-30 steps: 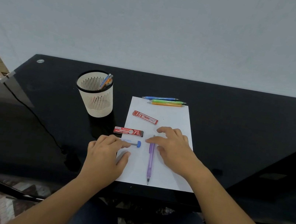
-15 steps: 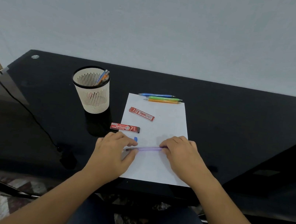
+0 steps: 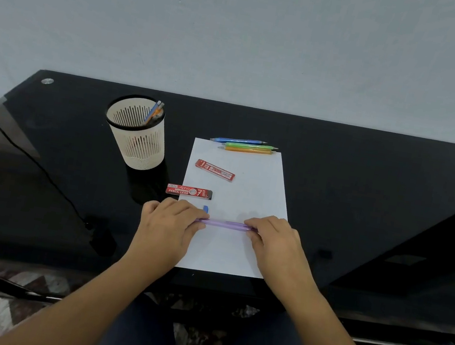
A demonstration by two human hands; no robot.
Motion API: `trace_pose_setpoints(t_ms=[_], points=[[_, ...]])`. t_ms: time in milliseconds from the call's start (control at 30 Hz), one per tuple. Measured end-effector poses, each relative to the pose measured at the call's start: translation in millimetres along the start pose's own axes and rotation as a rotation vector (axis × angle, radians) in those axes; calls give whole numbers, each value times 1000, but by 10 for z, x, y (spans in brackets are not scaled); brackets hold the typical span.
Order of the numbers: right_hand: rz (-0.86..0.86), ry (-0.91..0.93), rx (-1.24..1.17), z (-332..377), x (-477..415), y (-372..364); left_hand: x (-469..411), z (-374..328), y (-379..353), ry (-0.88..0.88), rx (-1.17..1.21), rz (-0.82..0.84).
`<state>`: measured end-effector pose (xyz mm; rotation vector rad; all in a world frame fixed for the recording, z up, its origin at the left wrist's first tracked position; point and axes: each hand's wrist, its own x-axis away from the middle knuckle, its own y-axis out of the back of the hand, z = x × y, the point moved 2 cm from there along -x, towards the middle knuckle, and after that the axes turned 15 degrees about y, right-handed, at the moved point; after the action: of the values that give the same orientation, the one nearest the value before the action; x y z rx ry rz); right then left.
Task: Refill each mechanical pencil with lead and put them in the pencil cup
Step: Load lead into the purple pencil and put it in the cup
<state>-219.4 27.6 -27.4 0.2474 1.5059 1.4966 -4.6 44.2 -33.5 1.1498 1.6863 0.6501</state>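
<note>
Purple mechanical pencil point(image 3: 225, 224) runs left to right between the hands, fingers of left hand point(image 3: 165, 226) pinching one end, those of right hand point(image 3: 275, 239) the other.

Your bare arms and dark trousers.
Your left hand point(image 3: 166, 223) and right hand point(image 3: 276, 241) are bare, and so are both forearms point(image 3: 102, 295), uncovered right down to the bottom edge of the view; between them your lap shows plain dark navy trousers point(image 3: 143, 338).
</note>
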Motion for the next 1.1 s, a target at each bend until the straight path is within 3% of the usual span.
trace_pose_setpoints(t_ms=[267, 833, 1100], points=[[-91, -49, -86, 19, 93, -75, 77, 41, -17, 8, 47, -60], [-213, -34, -195, -24, 115, -68, 48, 71, -51, 110, 61, -13], [-261, -160, -141, -29, 114, -62, 43, 83, -47, 166, 62, 19]])
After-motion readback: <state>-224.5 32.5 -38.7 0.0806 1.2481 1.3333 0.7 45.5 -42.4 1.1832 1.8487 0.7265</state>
